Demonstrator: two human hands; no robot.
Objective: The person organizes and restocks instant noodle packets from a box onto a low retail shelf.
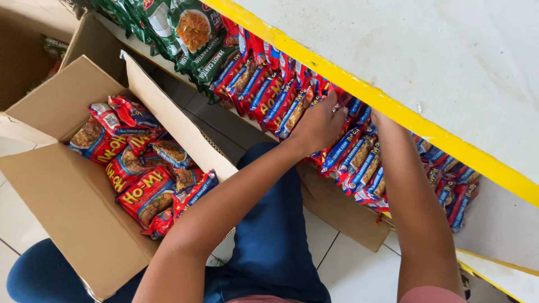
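Under the yellow-edged shelf board, packed on edge in a tight row: red-and-blue instant noodle packets, reaching from the green packets at the far end down past both arms. Left hand pressed against the row, fingers curled over the tops of the packets and seemingly closed on one or two of them; hard to tell which exactly. Right hand pushed deep behind the board edge, only the forearm showing; open or closed on a packet, cannot tell. Hands near each other but not touching, with a few packets between them.

Beside the left arm, an open cardboard box on the white tiled floor, flaps spread, holding loose packets of the same kind heaped at odd angles. Blue trousers between box and shelf. Another brown carton at the far corner. A flattened piece of cardboard under the low end of the row.

Likely trouble: row tilted and crowded, so a hard push from either hand could tip neighbouring packets forward off the shelf onto the floor. Squeezing too tightly could crush the brittle noodles or split a seam. With the right hand out of sight, easy to snag or crumple a wrapper unnoticed.
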